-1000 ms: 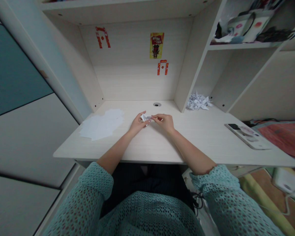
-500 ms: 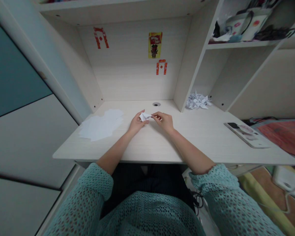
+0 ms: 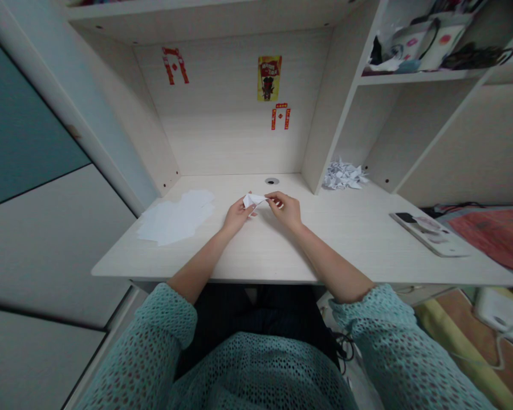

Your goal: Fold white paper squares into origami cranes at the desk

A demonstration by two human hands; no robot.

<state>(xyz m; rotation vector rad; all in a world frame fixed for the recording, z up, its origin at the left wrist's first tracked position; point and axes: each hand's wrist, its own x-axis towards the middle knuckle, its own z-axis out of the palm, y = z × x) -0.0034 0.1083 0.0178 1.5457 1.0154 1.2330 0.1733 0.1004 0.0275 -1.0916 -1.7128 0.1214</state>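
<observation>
The left hand (image 3: 238, 217) and right hand (image 3: 286, 209) hold a small folded white paper (image 3: 253, 201) in a narrow fingertip pinch, mid-desktop (image 3: 346, 245). A heap of folded paper figures (image 3: 343, 175) sits near the back right corner — flat white sheets (image 3: 175, 216) lie unfolded toward the left edge.

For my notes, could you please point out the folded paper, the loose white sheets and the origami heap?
Folded paper (image 3: 250, 200): head view, upper fold.
Loose white sheets (image 3: 175, 217): head view, middle.
Origami heap (image 3: 344, 176): head view, middle.
</observation>
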